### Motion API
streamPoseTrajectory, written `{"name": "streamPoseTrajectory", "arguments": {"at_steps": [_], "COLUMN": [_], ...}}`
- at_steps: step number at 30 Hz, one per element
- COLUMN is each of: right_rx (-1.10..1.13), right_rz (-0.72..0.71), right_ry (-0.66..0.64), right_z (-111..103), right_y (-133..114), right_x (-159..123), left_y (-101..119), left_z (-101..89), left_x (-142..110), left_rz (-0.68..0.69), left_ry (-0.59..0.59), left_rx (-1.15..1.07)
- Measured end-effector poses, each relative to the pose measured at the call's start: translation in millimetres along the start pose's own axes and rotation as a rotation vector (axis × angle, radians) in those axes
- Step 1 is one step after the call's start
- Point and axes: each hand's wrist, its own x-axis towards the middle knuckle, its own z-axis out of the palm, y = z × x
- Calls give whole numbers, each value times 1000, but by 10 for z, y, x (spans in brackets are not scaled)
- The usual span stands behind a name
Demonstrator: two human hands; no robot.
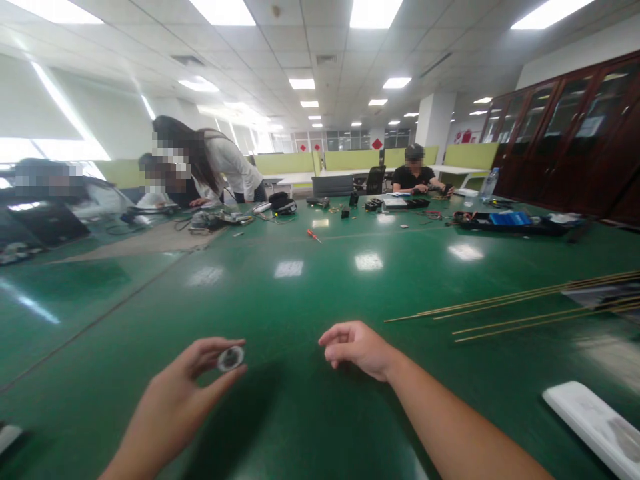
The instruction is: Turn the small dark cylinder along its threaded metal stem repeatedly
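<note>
Between the thumb and fingers of my left hand (175, 393) is a small whitish ring (231, 359), its round face turned toward me. Its dark centre is too blurred to make out, and the hand is raised over the green table (300, 287). A short way to the right, my right hand (356, 348) has its fingers curled in and the thumb close to them, apart from the ring. Whatever its fingertips may hold is hidden or too small to name.
Several thin brass-coloured rods (500, 303) lie at the right, above a white case (590, 427). A red screwdriver (313, 235) lies farther off. At the back are a black tray (515, 227), a plastic bottle (491, 185) and several people, one in black (417, 180).
</note>
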Motion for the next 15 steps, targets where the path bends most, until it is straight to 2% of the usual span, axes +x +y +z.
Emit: {"name": "streamPoseTrajectory", "arguments": {"at_steps": [2, 4, 7, 11, 15], "right_rx": [-118, -300, -506, -670, -781], "right_rz": [-62, -146, -240, -277, -239], "right_ry": [65, 135, 161, 133, 129], "right_z": [10, 20, 38, 66, 83], "right_y": [0, -1, -2, -6, -17], "right_x": [-4, -17, -43, -72, -93], "left_y": [214, 377, 452, 375, 294], "left_z": [300, 593, 896, 1006, 1014], "left_x": [170, 282, 317, 247, 192], "left_rz": [122, 268, 423, 531, 468], "left_ry": [-101, -140, -152, -189, -156], "left_rx": [-60, -82, -110, -126, -125]}}
